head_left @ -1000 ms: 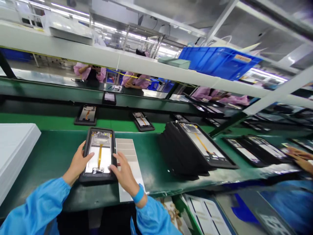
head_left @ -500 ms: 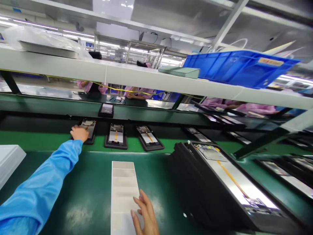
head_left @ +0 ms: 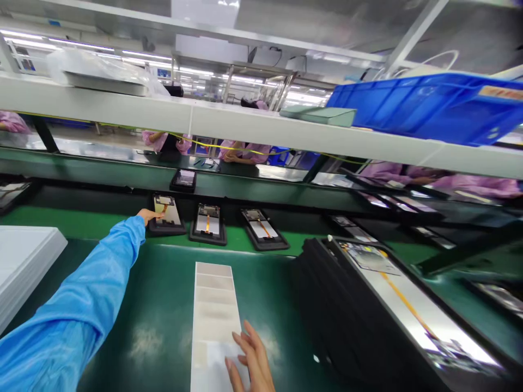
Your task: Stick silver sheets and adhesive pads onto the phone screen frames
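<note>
My left hand (head_left: 150,215), in a blue sleeve, reaches over the left edge of an opened tablet (head_left: 167,211) in a black tray on the green line. Its fingers are stretched out over the tablet's inside and appear to touch it; they do not wrap round it. My right hand (head_left: 254,359) is open, fingers spread and slightly bent, at the right edge of a long white strip (head_left: 216,310) marked off in sections. Two more opened tablets, the nearer one (head_left: 208,222) and another (head_left: 263,227), lie to the right, each with an orange ribbon cable.
A tall black stack (head_left: 339,316) with an opened tablet (head_left: 408,305) on top stands at my right. White stacked sheets or trays (head_left: 28,261) are at the left. Overhead runs a white shelf (head_left: 245,128) with a blue bin (head_left: 429,109). People in pink sleeves sit beyond.
My view has shifted left, and things sit further right. My left hand has moved from on top of the tablet to its left edge. The right hand stays by the white strip.
</note>
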{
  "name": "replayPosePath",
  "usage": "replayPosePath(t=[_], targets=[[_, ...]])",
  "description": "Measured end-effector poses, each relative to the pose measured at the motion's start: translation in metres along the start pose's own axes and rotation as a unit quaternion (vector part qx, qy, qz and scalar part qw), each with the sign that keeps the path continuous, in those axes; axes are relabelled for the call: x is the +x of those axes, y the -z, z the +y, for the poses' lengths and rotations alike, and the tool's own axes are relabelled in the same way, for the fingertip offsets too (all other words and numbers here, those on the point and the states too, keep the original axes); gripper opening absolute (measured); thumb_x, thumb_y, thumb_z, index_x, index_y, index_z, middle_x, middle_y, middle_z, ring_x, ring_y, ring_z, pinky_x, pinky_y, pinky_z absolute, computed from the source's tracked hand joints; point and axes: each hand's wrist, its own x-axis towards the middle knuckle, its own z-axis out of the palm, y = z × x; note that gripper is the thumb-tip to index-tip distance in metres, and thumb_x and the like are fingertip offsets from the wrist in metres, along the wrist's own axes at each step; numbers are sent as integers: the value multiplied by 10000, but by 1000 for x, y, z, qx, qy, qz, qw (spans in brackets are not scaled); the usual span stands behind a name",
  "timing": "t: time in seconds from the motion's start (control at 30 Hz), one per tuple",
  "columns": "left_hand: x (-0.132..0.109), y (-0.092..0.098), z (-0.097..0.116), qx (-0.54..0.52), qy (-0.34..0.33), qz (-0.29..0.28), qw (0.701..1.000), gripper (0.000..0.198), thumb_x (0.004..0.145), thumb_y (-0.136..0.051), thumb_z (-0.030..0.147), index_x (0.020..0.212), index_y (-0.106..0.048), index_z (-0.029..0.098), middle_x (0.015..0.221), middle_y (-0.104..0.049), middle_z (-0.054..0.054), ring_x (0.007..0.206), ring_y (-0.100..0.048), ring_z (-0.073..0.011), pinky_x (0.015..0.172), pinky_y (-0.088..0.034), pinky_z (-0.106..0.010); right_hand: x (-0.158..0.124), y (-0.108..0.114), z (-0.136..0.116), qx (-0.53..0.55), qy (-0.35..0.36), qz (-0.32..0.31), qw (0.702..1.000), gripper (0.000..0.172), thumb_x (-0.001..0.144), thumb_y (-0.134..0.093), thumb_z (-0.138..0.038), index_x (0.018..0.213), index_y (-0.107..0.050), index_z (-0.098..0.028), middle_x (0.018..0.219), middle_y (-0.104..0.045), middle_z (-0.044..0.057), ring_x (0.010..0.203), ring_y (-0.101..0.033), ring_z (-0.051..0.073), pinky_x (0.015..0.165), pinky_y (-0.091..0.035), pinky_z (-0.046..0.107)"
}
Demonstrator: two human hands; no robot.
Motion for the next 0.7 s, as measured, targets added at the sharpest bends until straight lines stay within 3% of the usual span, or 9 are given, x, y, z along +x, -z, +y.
replayPosePath(t=[0.1,0.2,0.3,0.43,0.5,0.6,0.7], targets=[[-29,7,-1,-115,18,-42,992,399,889,-675,370,1167,-621,89,1130,-656,-131,955,-659,-211,821,-571,-380,2,18,-21,-30,-4,-36,999,311,954,-539,-338,1236,-638,-253,1473,-477,111,1233,-599,259,887,-597,309],[-72,28,-20,-180,24,-74,981,501,685,-859,377,1018,-667,57,915,-716,-115,771,-682,-195,692,-576,-305,1,34,-36,-56,-25,-27,998,296,962,-518,-335,1209,-645,-232,1429,-512,121,1248,-576,260,931,-574,359],[-135,49,-58,-200,37,-129,971,622,535,-928,377,1030,-674,99,856,-742,-86,700,-694,-211,629,-572,-310,0,43,-39,-60,-26,-40,997,278,956,-507,-306,1171,-660,-217,1325,-584,131,1178,-607,257,888,-577,374],[-231,53,-125,-146,66,-184,970,644,538,-904,445,1028,-624,136,866,-752,-78,707,-711,-235,618,-563,-324,5,40,-39,-68,-12,-85,994,240,938,-512,-244,1111,-671,-195,1148,-651,115,1011,-651,231,834,-563,359],[-265,49,-151,-99,50,-178,978,649,572,-867,495,1042,-590,143,920,-743,-90,764,-713,-250,651,-560,-336,10,30,-43,-74,-1,-106,992,227,933,-509,-216,1092,-669,-186,1072,-660,99,920,-656,212,835,-550,361],[-291,50,-172,30,-37,-133,990,671,642,-783,576,1113,-578,144,1068,-704,-132,932,-688,-300,777,-541,-386,14,7,-52,-70,24,-149,986,211,925,-513,-179,1073,-663,-192,1030,-655,77,873,-651,192,840,-538,345],[-303,56,-172,228,-155,-9,961,618,768,-650,606,1163,-604,134,1184,-628,-182,1095,-595,-372,867,-483,-466,13,-18,-58,-99,34,-181,978,208,907,-535,-142,1065,-659,-195,1034,-635,77,899,-644,195,857,-527,337]])
